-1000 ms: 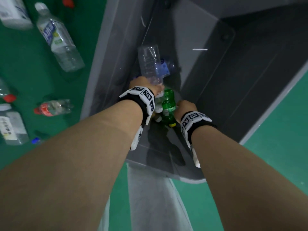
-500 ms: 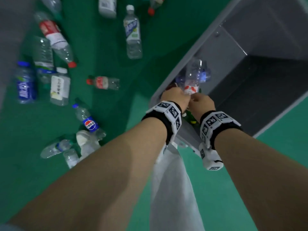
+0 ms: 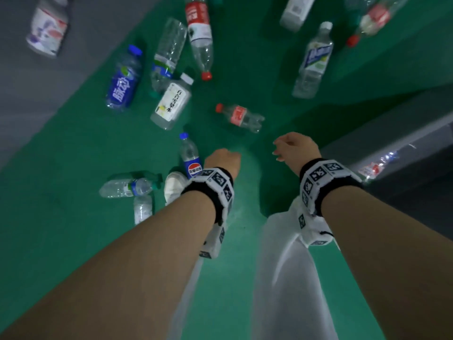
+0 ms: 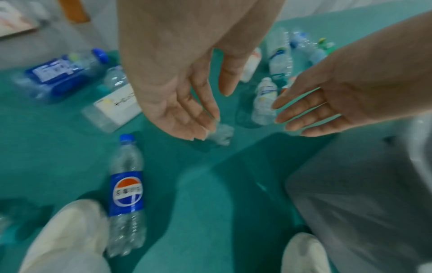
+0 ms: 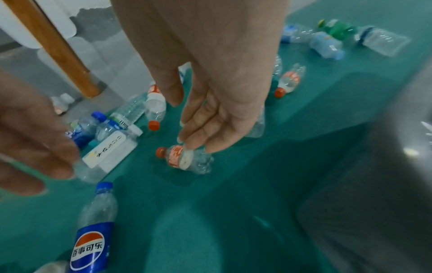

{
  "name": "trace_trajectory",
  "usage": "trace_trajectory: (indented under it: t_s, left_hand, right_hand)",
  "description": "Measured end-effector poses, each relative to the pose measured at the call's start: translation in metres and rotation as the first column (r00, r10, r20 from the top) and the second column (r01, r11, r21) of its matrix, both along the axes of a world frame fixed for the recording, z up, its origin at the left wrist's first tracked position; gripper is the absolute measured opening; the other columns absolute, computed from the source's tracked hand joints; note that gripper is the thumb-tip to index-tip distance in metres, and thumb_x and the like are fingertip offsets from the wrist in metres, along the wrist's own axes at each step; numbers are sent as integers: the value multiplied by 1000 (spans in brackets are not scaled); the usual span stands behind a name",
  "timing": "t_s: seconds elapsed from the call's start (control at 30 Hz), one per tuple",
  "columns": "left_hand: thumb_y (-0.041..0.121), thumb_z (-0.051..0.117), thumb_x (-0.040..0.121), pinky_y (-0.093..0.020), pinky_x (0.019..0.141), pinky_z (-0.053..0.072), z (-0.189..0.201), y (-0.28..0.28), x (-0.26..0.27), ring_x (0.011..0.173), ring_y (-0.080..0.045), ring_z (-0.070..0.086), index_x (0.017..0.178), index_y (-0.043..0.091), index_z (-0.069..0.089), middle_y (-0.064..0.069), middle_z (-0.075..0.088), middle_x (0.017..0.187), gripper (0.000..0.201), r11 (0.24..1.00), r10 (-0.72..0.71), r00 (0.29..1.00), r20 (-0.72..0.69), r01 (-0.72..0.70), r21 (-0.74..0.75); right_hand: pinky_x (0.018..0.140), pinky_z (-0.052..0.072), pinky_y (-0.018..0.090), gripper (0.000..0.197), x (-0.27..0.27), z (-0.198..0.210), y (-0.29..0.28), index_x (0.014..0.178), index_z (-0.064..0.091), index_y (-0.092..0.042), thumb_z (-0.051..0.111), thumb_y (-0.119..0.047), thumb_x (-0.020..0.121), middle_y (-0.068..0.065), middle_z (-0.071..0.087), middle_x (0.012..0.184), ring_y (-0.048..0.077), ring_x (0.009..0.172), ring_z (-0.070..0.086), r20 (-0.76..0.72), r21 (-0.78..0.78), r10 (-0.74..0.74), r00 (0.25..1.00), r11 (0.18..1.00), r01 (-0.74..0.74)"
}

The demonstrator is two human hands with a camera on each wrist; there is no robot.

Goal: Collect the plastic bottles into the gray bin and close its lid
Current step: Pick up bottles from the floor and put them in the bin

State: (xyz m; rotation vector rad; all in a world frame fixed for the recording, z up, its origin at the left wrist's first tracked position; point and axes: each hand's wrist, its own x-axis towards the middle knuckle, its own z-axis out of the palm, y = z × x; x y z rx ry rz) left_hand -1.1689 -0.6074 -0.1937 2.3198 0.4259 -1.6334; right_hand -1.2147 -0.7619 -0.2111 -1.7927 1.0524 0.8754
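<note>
Both hands hang empty over the green floor, fingers relaxed and straight. My left hand (image 3: 224, 159) (image 4: 198, 118) is above a blue-labelled cola bottle (image 3: 191, 160) (image 4: 126, 192) lying by my white shoe. My right hand (image 3: 290, 147) (image 5: 210, 133) hovers just above a small clear bottle with a red cap and red label (image 3: 241, 116) (image 5: 184, 158), without touching it. The gray bin (image 3: 392, 141) (image 5: 374, 184) stands at the right with its top uncovered, and a clear bottle (image 3: 373, 168) shows inside it.
Several more plastic bottles lie scattered ahead: a blue-labelled one (image 3: 123, 79), a white-labelled square one (image 3: 172, 101), a red-labelled tall one (image 3: 199, 33) and a clear one (image 3: 313, 62). My white shoe (image 3: 174, 185) and trouser legs are below. A wooden leg (image 5: 53, 48) stands far left.
Both hands have come out of the bin and let go of the bottles they held there. They now hang empty over the floor to the bin's left.
</note>
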Motion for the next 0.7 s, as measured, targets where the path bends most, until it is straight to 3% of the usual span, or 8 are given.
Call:
trace_trajectory:
  t_s: [0.1,0.23,0.33,0.4,0.47,0.5,0.6,0.7]
  left_hand:
    - [18,37,99,-39,91,44,-42,50,5,113,-35,56,115,-6,58,-28,55,123,36,995,90,996,-23,-88,56]
    - [24,44,93,-36,83,42,-96,94,2,102,-34,57,112,1,59,-20,60,114,33,983,93,995,-26,-88,160]
    - [15,44,95,-36,90,36,-133,114,-7,112,-34,50,128,18,49,-11,53,105,33,968,4,998,-59,11,251]
    - [25,47,96,-28,93,30,-153,121,-11,124,-40,39,136,26,42,-11,45,122,40,949,-59,995,-84,82,303]
    - [37,45,97,-39,102,26,-178,127,-16,125,-43,31,134,29,44,-9,40,114,38,941,-76,987,-143,118,317]
    - [43,47,95,-43,105,24,-190,131,-19,125,-43,30,134,27,44,-9,39,114,42,937,-73,988,-138,116,331]
    - [54,63,82,-41,108,29,-205,126,-24,130,-38,33,137,8,39,-16,31,138,76,936,83,996,-37,-65,347]
    - [62,65,76,-36,104,35,-214,121,-25,122,-30,40,131,-1,36,-14,34,131,89,896,103,994,31,-106,432]
  right_hand:
    - [92,52,36,26,20,-40,28,108,66,-13,48,-24,93,8,69,107,27,98,65,-5,-19,100,995,995,-100]
    - [84,43,27,33,36,-90,54,124,58,-13,49,-16,93,12,58,121,31,108,57,-30,-159,295,955,942,-296]
    - [98,42,36,51,40,-130,67,137,45,-14,54,-10,87,15,42,138,31,125,44,-11,-276,346,938,901,-335]
    - [107,34,40,62,42,-152,72,143,36,-15,59,-14,86,12,33,149,29,137,30,-23,-337,411,911,855,-394]
    - [114,27,45,72,42,-171,76,149,26,-17,63,-19,87,9,25,155,28,144,18,-26,-345,451,892,834,-431]
    - [115,26,47,76,43,-181,77,150,23,-17,65,-22,86,9,24,155,28,144,16,-25,-353,464,885,825,-442]
    - [112,29,49,82,43,-198,79,150,21,-17,69,-27,84,10,32,150,29,141,23,-26,-405,472,881,801,-441]
    - [106,36,48,77,41,-209,81,146,27,-18,71,-25,82,10,41,141,29,133,35,-20,-403,378,925,844,-354]
